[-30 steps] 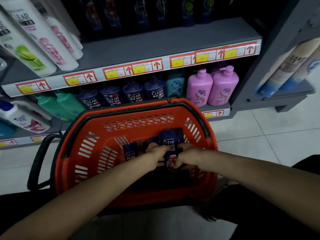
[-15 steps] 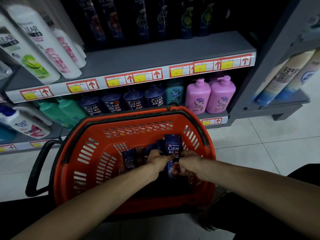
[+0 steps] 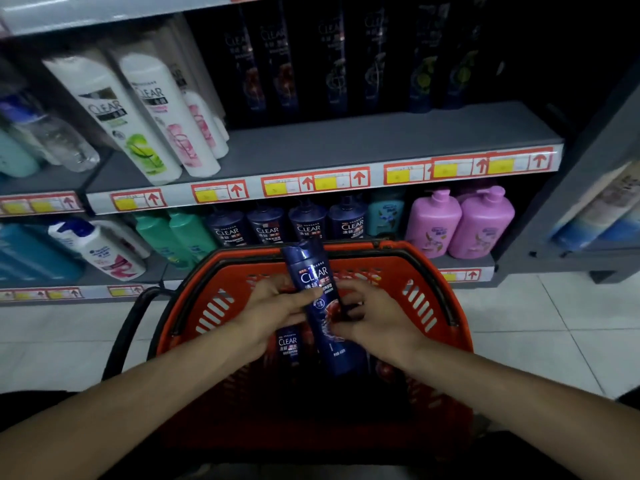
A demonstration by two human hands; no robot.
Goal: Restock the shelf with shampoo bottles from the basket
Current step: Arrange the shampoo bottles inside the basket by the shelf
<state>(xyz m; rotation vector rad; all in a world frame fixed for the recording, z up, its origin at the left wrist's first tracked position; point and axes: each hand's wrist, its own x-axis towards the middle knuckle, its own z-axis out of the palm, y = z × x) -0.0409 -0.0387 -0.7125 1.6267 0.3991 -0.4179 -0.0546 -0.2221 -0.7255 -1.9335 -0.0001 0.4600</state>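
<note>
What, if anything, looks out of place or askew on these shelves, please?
Nothing looks spilled or damaged. The dark bottles on the middle shelf stand far back from its front edge. The white bottles seem to lean, perhaps only from the wide lens.

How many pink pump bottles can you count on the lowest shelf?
2. One pink pump bottle stands right of the teal bottle; the second pink pump bottle stands beside it at the lowest shelf's right end. More may be hidden behind them.

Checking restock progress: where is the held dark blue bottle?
Head view, centre: dark blue bottle gripped between left hand and right hand, above the red basket.
</note>
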